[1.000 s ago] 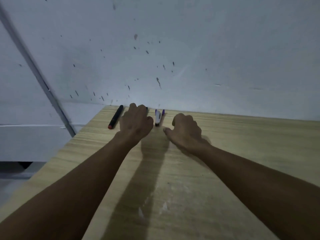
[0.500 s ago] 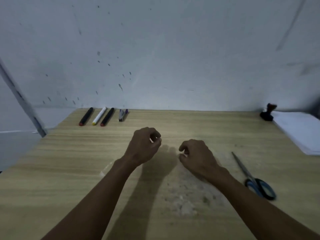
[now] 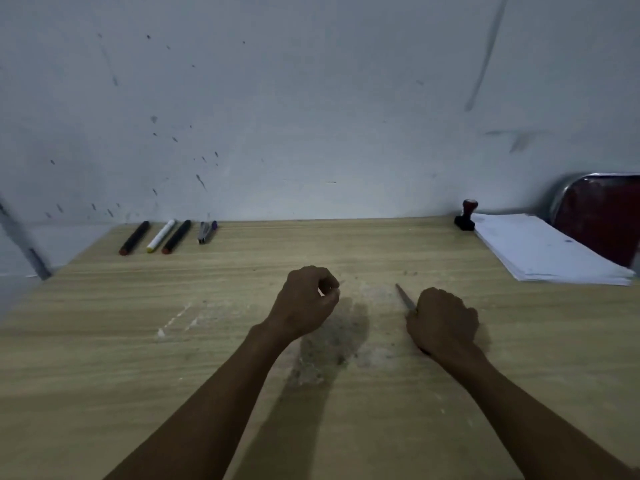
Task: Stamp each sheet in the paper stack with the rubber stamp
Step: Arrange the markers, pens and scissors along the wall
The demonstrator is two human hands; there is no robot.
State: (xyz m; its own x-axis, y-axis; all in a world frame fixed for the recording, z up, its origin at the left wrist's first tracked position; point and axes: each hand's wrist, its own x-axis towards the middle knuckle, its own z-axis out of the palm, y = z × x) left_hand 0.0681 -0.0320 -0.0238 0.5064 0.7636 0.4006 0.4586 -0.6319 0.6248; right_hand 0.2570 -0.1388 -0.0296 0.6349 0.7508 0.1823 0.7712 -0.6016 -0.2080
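Two hands hover over a pale wooden table point(image 3: 104, 341): the left hand point(image 3: 304, 303) loosely curled and empty, the right hand point(image 3: 443, 320) covering grey-bladed scissors point(image 3: 403, 296), grip unclear. The black, red-knobbed rubber stamp point(image 3: 465, 216) stands touching the white paper stack point(image 3: 540, 251), far right. No writing is legible.

Both forearms are reaching forward over the table point(image 3: 104, 341), bare to the elbow. The left hand point(image 3: 304, 303) is hovering with its fingers loosely curled, thumb tip nearly meeting the forefinger, holding nothing visible. The right hand point(image 3: 443, 320) is lying knuckles-up low over the table, its fingers curled under; whether its grip is closing on anything cannot be told.
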